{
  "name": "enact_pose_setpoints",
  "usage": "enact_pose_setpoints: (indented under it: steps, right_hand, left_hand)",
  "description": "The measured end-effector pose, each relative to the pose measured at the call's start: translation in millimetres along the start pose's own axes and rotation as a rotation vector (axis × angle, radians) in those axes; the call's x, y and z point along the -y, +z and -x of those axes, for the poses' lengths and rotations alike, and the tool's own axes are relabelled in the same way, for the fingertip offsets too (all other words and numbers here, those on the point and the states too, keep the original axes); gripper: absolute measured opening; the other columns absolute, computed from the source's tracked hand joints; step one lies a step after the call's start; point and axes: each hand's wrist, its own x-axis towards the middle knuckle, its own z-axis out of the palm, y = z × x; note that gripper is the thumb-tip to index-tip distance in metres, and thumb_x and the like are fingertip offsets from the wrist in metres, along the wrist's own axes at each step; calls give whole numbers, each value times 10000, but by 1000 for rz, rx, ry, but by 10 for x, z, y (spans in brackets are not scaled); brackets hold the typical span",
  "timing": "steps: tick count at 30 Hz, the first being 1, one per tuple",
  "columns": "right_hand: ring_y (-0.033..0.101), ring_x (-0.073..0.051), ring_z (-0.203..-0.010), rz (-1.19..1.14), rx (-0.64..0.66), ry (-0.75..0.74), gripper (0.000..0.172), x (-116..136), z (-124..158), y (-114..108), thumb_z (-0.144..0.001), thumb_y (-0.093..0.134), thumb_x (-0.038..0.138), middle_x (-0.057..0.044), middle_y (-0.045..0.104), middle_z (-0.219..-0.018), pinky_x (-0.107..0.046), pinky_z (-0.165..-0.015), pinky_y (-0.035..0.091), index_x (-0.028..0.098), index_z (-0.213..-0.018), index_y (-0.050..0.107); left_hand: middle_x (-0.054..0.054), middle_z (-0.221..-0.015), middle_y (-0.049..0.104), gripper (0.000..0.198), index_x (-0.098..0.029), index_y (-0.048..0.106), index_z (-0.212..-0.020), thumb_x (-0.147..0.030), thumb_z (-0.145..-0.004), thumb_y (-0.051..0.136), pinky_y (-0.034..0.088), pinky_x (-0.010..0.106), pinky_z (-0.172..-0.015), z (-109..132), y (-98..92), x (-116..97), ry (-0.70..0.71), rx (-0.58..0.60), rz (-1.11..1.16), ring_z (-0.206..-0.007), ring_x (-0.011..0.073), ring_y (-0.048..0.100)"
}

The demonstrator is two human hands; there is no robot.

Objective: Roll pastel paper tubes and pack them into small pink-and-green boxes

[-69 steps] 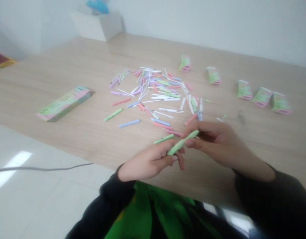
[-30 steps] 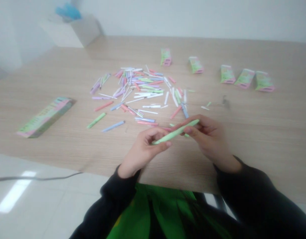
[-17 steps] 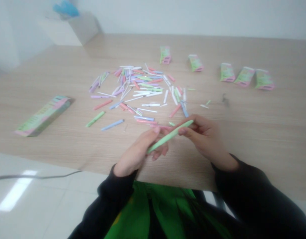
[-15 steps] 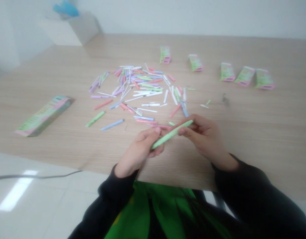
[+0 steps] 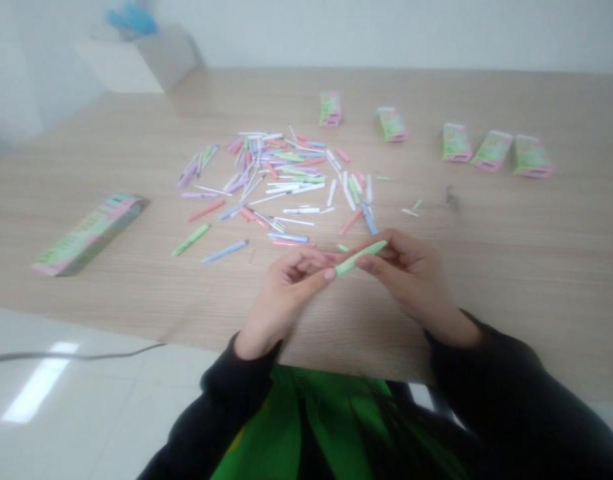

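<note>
A light green pen-like stick (image 5: 361,258) is held at a slant above the near part of the table. My right hand (image 5: 411,273) pinches its upper right part between thumb and fingers. At the lower left end, the thumb tip of my left hand (image 5: 286,287) presses against it, with the fingers curled behind. Whether more of the stick lies hidden in the left hand I cannot tell. Just beyond my hands spreads a loose heap of pastel pen parts (image 5: 276,167), with thin white sticks among them.
A long pastel box (image 5: 89,233) lies at the left. Several small green and pink boxes (image 5: 492,151) stand at the back right. A white box (image 5: 141,63) with something blue in it is at the far left corner. A cable (image 5: 86,357) runs over the floor.
My left hand has moved up and right along the green stick, and its thumb now lies at the lower end. Less of the stick shows. My right hand has hardly moved.
</note>
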Motion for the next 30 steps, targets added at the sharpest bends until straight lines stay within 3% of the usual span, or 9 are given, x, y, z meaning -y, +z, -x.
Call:
enact_pose_setpoints:
  steps: [3, 7, 9, 11, 14, 17, 19, 22, 30]
  right_hand:
    - [742, -166, -665, 5, -5, 16, 212, -16, 4, -1, -795, 857, 425, 23, 785, -736, -288, -692, 609, 253, -828, 737]
    - [745, -162, -685, 9, 7, 18, 187, -52, 14, 1, -793, 865, 386, 26, 788, -744, -264, -655, 584, 253, -845, 745]
    - [752, -172, -701, 11, 5, 14, 195, -60, 13, 4, -801, 855, 407, 15, 795, -763, -273, -655, 586, 251, -850, 748]
    - [759, -185, -715, 9, -6, 22, 216, -60, 7, 8, -803, 848, 432, 3, 801, -776, -289, -662, 594, 248, -854, 747]
    - [762, -186, -719, 4, -9, 36, 216, -53, 4, 10, -798, 852, 432, 2, 806, -786, -289, -667, 595, 251, -849, 744]
    - [762, -178, -718, 5, 13, 23, 189, -47, 14, 8, -810, 847, 407, 4, 811, -798, -278, -665, 585, 251, -853, 750]
    - [766, -181, -732, 4, 29, 20, 188, -46, 21, 6, -820, 839, 409, 0, 814, -812, -278, -666, 581, 247, -864, 752]
    - [766, -187, -738, -1, 28, 18, 207, -49, 24, 1, -820, 833, 436, 2, 812, -810, -283, -656, 578, 252, -865, 750]
    - [767, -194, -732, 30, -58, 15, 192, -74, 35, 16, -810, 846, 398, 1, 814, -806, -300, -689, 595, 251, -860, 734]
  left_hand:
    - [63, -942, 765, 446, -175, 688, -1042, -556, -828, 780, 487, 245, -710, 6, -74, -24, -79, 108, 47, -815, 159, 667]
    - [17, -628, 674, 555, -158, 688, -979, -674, -968, 484, 345, 236, -475, 7, -139, -34, -218, 259, 87, -454, 101, 460]
    - [-12, -598, 644, 389, -159, 678, -864, -533, -955, 625, 308, 217, -479, 2, -132, -22, -152, 214, 27, -453, 72, 412]
    - [-6, -718, 697, 255, -161, 667, -810, -369, -845, 810, 378, 200, -573, -2, -117, -11, -43, 120, -15, -584, 74, 516]
    - [31, -964, 752, 340, -188, 690, -972, -375, -764, 883, 453, 220, -715, 5, -123, -8, 16, 101, -10, -829, 127, 625]
    - [46, -826, 734, 484, -164, 695, -1110, -608, -964, 569, 423, 251, -619, 26, -156, -11, -87, 281, -78, -645, 124, 561]
    - [-7, -599, 611, 576, -144, 725, -979, -610, -1032, 391, 349, 262, -546, 34, -165, -10, -153, 312, -153, -494, 105, 414]
    - [-53, -505, 453, 493, -153, 700, -760, -530, -1013, 509, 308, 262, -556, 28, -136, -10, -132, 200, -254, -493, 97, 351]
    - [15, -875, 740, 125, -204, 682, -788, -269, -838, 778, 467, 289, -740, 65, 52, 12, 216, -121, -396, -764, 165, 615]
